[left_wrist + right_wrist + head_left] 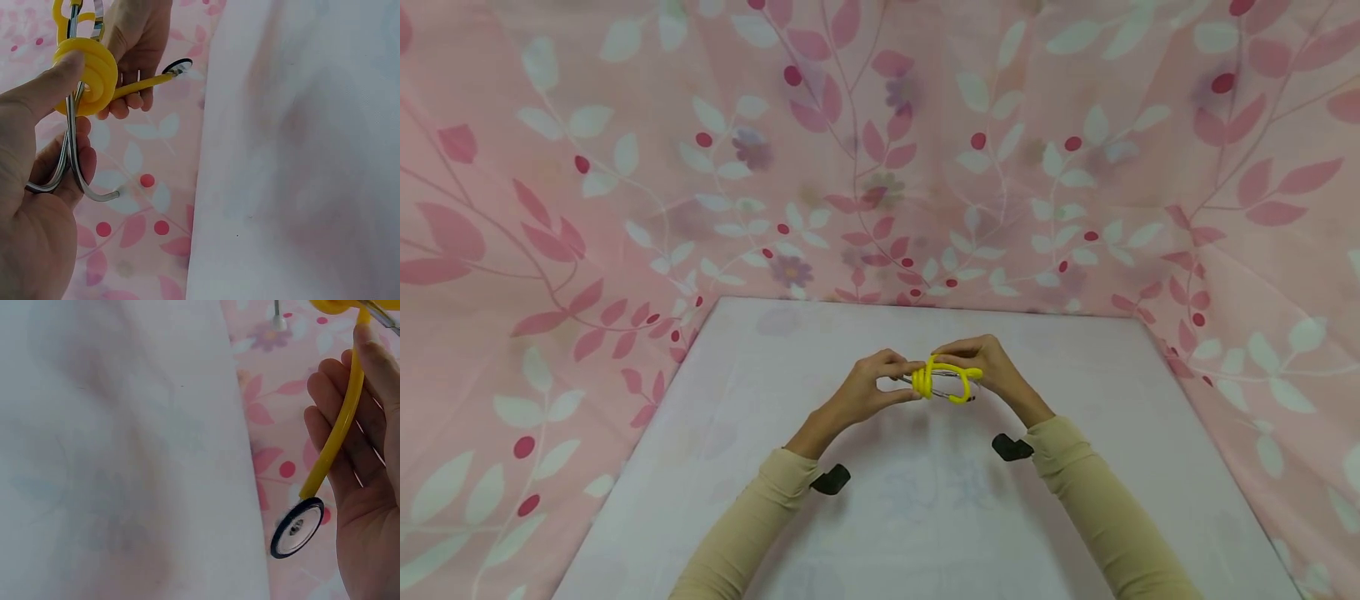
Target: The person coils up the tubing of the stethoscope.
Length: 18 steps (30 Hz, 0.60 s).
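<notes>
Two hands meet above the middle of the white tabletop (737, 467), sharing one yellow stethoscope (945, 382) between them, clear of the surface. The left hand (868, 390) has its thumb pressed on a tight coil of yellow tubing (87, 75) wound round the metal ear tubes (70, 156), with the other fingers curled behind those curved steel tubes; so this hand pinches the stethoscope at its coiled part. The right hand (988, 367) holds the far end of the same bundle: its fingers bend round the straight run of yellow tube (334, 444) that lies across the palm. At the end of that tube hangs the round chest piece (297, 527), black-rimmed with a pale face, just beside the heel of the right hand and not gripped by the fingers.

Both forearms wear beige sleeves (1097, 500), each with a small black wrist camera mount (831, 478) on the underside. A pink cloth printed with leaves and red berries (587, 208) drapes behind and on either side of the tabletop.
</notes>
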Available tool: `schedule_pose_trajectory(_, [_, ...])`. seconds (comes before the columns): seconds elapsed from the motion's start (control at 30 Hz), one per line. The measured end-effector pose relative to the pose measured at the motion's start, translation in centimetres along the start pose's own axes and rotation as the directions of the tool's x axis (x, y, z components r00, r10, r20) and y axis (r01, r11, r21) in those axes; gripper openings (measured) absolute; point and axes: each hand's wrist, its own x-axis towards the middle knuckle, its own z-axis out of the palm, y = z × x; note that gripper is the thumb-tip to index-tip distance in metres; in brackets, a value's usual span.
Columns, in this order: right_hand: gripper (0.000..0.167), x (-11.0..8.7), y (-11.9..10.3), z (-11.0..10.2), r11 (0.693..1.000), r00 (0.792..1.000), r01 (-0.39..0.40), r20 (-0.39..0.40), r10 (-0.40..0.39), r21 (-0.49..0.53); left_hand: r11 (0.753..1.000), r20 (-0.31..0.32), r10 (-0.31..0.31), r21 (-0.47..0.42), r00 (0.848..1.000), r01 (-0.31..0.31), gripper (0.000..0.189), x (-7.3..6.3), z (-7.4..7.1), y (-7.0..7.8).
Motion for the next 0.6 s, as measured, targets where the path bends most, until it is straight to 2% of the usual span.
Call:
schedule_pose_trajectory(0.07, [0.022, -0.1, 0.9, 0.3, 1.000, 1.000, -0.010, -0.011, 0.010, 0.022, 1.000, -0.020, 0.003, -0.007, 1.000, -0.003, 0.048, -0.1, 0.1, -0.1])
schedule_pose_trajectory(0.23, [0.024, -0.4, 2.4, 1.2, 0.995, 0.995, 0.092, -0.024, -0.092, -0.035, 0.999, -0.080, 0.032, 0.018, 0.996, -0.031, 0.049, -0.1, 0.4, -0.3])
schedule_pose_trajectory(0.3, [0.025, -0.5, 2.6, 1.6, 0.993, 0.994, 0.104, -0.037, -0.107, -0.063, 0.998, -0.109, 0.038, 0.045, 0.993, -0.033, 0.050, 0.1, 0.5, -0.2])
schedule_pose_trajectory(0.37, [0.028, -0.5, 2.8, 2.0, 0.996, 0.996, 0.060, -0.055, -0.064, -0.066, 0.997, -0.141, 0.028, 0.074, 0.990, -0.017, 0.050, 0.3, 0.6, -0.2])
schedule_pose_trajectory(0.43, [0.032, -0.6, 2.9, 2.4, 0.998, 0.998, -0.024, -0.066, 0.020, -0.055, 0.995, -0.174, 0.012, 0.095, 0.985, 0.005, 0.051, 0.5, 0.7, -0.1])
schedule_pose_trajectory(0.53, [0.035, -0.9, 3.0, 2.8, 0.993, 0.994, -0.105, -0.049, 0.103, -0.055, 0.993, -0.229, -0.023, 0.106, 0.973, 0.049, 0.051, 0.8, 0.7, 0.0])
schedule_pose_trajectory(0.6, [0.034, -1.0, 3.1, 3.0, 0.989, 0.992, -0.128, -0.028, 0.126, -0.076, 0.990, -0.259, -0.046, 0.121, 0.965, 0.079, 0.050, 1.1, 0.8, 0.0])
